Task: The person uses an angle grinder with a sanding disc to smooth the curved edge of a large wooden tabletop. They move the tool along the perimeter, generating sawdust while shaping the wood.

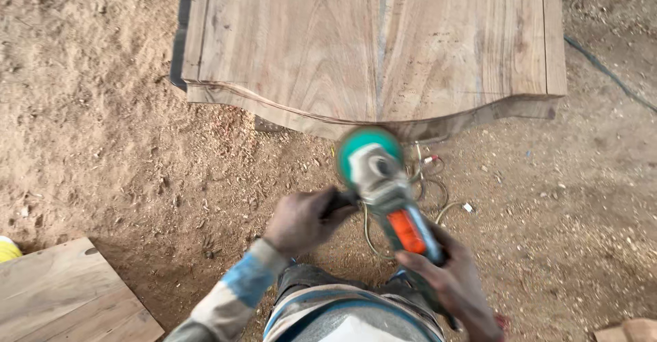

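From my remote feed, one angle grinder [387,191] hangs in mid-air just short of the curved front edge of one large wooden panel [373,44], gripped by two hands. The left hand [301,220] is closed around the dark side handle [340,204]; the right hand [448,273] is wrapped around the rear of the grinder's body, below its orange switch patch.

The tool is smeared by motion blur, so I cannot make out whether its green-rimmed disc [368,152] touches the wood or sits just clear of it. The panel's far end is cut off by the top of the picture, and its shaped lower edge is partly covered by the disc. The right wrist runs out of the picture at the bottom, and most of the left arm past the striped sleeve [239,287] is cut off too.

A loop of pale cable [431,191] lies coiled on the sawdust-covered ground [102,109] behind the grinder, half hidden by it; I count a single tangle, though its strands cannot be separated. One dark cord [606,68] crosses the ground at upper right.

Three further items are only partly in view: one flat wooden board [65,297] at lower left, one yellow object [8,250] at the left edge, too cropped to identify, and one wood scrap [633,330] at lower right.
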